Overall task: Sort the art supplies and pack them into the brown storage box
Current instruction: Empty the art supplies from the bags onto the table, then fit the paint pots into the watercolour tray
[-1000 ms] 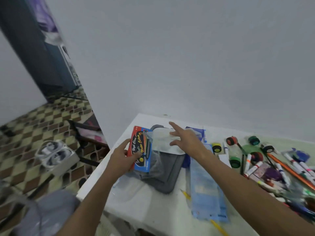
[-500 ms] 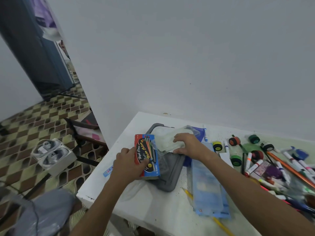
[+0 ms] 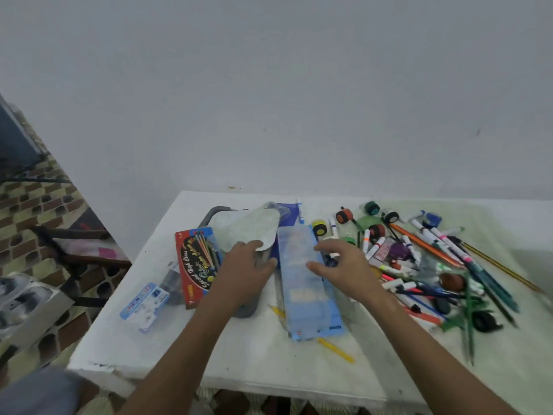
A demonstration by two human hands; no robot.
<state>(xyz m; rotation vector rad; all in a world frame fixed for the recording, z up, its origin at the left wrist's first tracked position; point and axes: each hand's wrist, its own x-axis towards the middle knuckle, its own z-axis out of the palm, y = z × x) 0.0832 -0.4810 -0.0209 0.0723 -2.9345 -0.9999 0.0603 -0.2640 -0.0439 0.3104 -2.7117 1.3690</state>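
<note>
Plastic pouch (image 3: 305, 274) could slide toward 6 o'clock since the right hand (image 3: 344, 271) hovers spread, left hand (image 3: 248, 271) pinching the palette (image 3: 254, 229).

- table (image 3: 245, 363) — white, faintly green-tinted toward 3 o'clock
- pencil packet (image 3: 196, 262) at 9 o'clock of the hands — red with a black oval and blue edge
- long pouch (image 3: 305, 289) — translucent pale blue
- tray (image 3: 214, 212) — grey
- loose pencil (image 3: 336, 351) at 6 o'clock — yellow
- floor (image 3: 39, 205) — brown-and-cream checker pattern
</note>
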